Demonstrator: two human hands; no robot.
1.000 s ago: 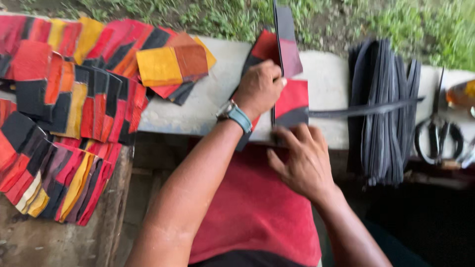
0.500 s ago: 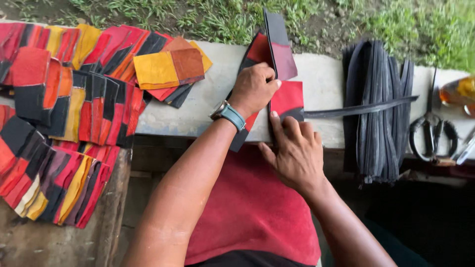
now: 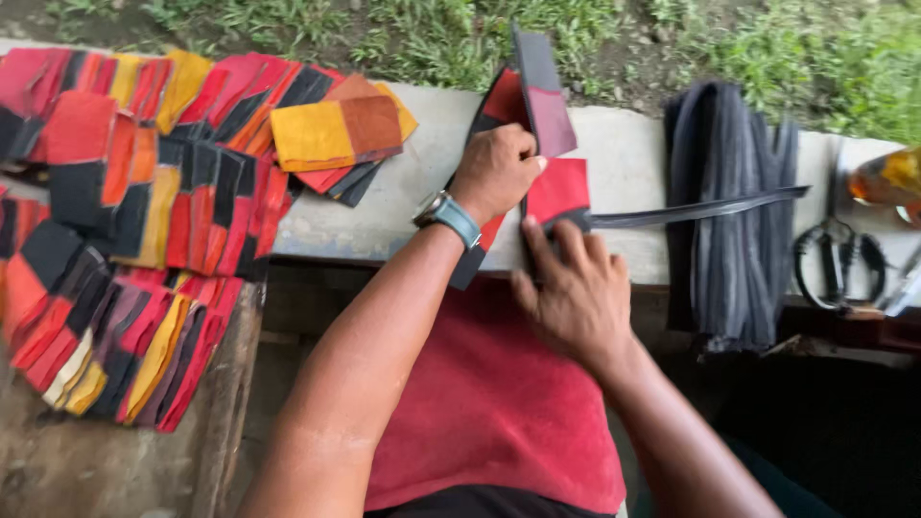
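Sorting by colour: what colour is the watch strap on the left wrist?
Teal-blue watch strap, clearest in the head view.

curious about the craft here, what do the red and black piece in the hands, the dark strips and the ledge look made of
Red and black piece: probably leather or faux leather, matte; it stands stiffly where the left hand folds it, right hand pressing.
Dark strips: likely the same sheet material, slight sheen, draping limply over the edge.
Ledge: concrete by its look, grey, rough and stained.

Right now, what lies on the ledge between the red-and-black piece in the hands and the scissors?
In the head view, a bundle of dark straps drapes the ledge between the piece and the scissors.
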